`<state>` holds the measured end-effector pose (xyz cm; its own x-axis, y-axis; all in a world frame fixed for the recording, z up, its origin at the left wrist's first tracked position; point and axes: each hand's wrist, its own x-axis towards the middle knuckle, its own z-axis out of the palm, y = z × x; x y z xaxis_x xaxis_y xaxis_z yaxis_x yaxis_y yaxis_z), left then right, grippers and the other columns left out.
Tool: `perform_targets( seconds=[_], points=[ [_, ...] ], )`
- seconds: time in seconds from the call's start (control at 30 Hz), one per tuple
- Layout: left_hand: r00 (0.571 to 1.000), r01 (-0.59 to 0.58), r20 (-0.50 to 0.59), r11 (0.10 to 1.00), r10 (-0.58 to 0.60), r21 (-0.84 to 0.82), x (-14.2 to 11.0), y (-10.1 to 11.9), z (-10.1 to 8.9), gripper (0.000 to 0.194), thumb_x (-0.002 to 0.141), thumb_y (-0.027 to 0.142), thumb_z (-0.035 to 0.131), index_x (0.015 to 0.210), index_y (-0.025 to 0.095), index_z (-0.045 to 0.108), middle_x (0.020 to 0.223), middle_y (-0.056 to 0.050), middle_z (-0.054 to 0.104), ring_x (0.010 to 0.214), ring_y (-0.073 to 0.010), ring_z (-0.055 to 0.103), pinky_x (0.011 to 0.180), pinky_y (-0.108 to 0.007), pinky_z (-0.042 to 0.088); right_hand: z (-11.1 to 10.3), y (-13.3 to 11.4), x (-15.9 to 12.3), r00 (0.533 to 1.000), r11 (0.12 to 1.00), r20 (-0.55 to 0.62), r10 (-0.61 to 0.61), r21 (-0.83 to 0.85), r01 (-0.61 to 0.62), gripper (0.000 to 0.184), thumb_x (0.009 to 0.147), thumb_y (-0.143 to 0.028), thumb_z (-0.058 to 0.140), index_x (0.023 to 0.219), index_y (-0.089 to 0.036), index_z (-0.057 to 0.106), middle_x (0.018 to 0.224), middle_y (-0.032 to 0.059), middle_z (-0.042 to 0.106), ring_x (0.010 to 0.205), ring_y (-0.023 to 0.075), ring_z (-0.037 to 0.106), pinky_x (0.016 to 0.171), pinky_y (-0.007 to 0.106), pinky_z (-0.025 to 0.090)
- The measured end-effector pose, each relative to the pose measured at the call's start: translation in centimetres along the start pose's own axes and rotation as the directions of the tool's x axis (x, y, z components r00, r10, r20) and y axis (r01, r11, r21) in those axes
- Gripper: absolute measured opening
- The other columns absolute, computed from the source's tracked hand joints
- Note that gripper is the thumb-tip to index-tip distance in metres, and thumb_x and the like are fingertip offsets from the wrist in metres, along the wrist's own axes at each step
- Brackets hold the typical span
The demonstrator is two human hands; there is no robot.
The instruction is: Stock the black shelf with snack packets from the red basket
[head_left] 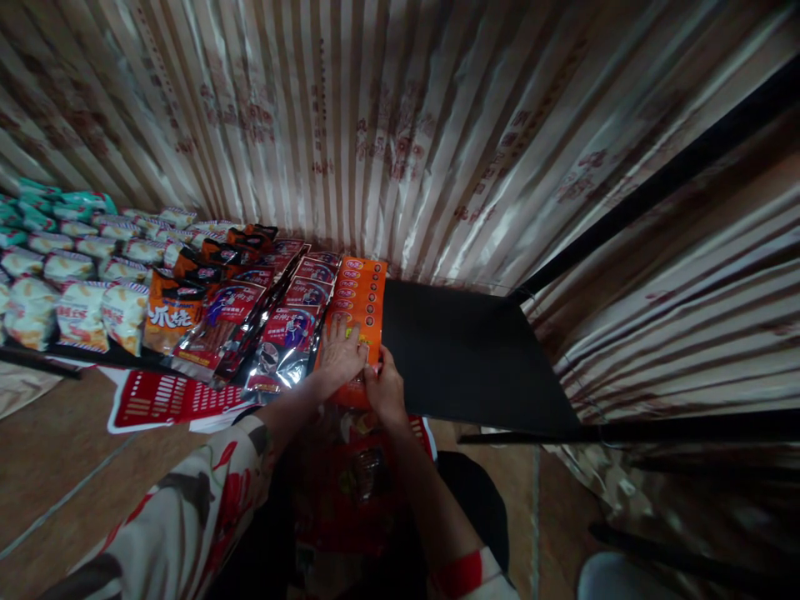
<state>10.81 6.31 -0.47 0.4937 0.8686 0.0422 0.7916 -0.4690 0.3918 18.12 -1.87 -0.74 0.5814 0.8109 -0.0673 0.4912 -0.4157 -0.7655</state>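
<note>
A row of overlapping orange snack packets (354, 292) lies on the black shelf (462, 350), beside rows of dark red snack packets (288, 329). My left hand (343, 348) rests on the orange packets with its fingers stretched out. At the near right edge of the front orange packet, my right hand (384, 390) is closed, thumb and fingers on the edge. Below my forearms, red packages (350, 492) sit in shadow near my lap; their kind is hard to make out.
White snack bags (81, 317) and an orange-and-black bag (172, 312) stand on the shelf to the left, with green bags (81, 202) behind. A red basket (175, 398) is under the front edge. Striped curtain (281, 100) hangs behind; a black post (656, 175) rises at right.
</note>
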Motion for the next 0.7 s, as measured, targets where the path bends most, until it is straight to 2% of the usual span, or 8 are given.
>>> perform_targets(
  seconds=[0.13,0.3,0.43,0.63,0.7],
  points=[
    [1.000,0.005,0.010,1.000,-0.004,-0.016,0.1,-0.1,0.2,0.051,0.084,0.032,0.042,0.132,0.017,0.039,0.147,-0.012,0.025,0.137,-0.0288,0.014,0.110,-0.049,0.011,-0.5,-0.1,0.0,1.000,1.000,-0.003,0.010,-0.016,-0.010,0.049,0.079,-0.028,0.046,0.127,-0.015,0.045,0.089,0.0084,0.068,0.083,0.0218,0.064,0.077,0.031,0.045],
    [1.000,0.003,0.009,1.000,-0.003,-0.010,0.0,-0.2,0.4,0.051,0.085,0.032,0.041,0.133,0.019,0.038,0.148,-0.011,0.023,0.137,-0.0278,0.011,0.110,-0.050,0.009,-0.7,0.2,0.0,1.000,0.994,0.029,0.003,-0.111,0.000,0.047,0.082,-0.032,0.044,0.126,-0.016,0.047,0.097,0.0101,0.067,0.090,0.0231,0.063,0.079,0.031,0.044],
    [1.000,-0.008,-0.001,1.000,0.008,0.005,-0.1,-0.3,0.5,0.051,0.085,0.033,0.040,0.135,0.022,0.037,0.148,-0.010,0.023,0.138,-0.0277,0.011,0.110,-0.050,0.009,-0.8,0.3,-0.4,0.998,0.975,0.057,0.002,-0.223,0.011,0.049,0.084,-0.034,0.041,0.129,-0.016,0.045,0.098,0.0112,0.068,0.087,0.0242,0.064,0.075,0.033,0.045],
    [0.999,-0.040,-0.005,0.998,0.040,0.046,-0.1,-0.2,0.4,0.049,0.086,0.035,0.041,0.135,0.027,0.038,0.148,-0.008,0.024,0.137,-0.0308,0.014,0.108,-0.054,0.012,-1.3,-0.7,-1.2,1.000,0.890,0.020,0.013,-0.456,-0.003,0.043,0.086,-0.036,0.041,0.125,-0.020,0.050,0.105,0.0118,0.064,0.085,0.0222,0.063,0.072,0.032,0.046],
    [0.999,-0.042,-0.016,0.997,0.044,0.069,-0.1,-0.3,0.5,0.049,0.086,0.035,0.040,0.135,0.028,0.038,0.148,-0.007,0.025,0.136,-0.0307,0.015,0.108,-0.054,0.013,-1.3,-0.9,-1.2,1.000,0.868,-0.009,-0.023,-0.497,0.016,0.039,0.086,-0.032,0.041,0.122,-0.019,0.053,0.106,0.0117,0.063,0.090,0.0226,0.061,0.075,0.033,0.046]
  ],
)
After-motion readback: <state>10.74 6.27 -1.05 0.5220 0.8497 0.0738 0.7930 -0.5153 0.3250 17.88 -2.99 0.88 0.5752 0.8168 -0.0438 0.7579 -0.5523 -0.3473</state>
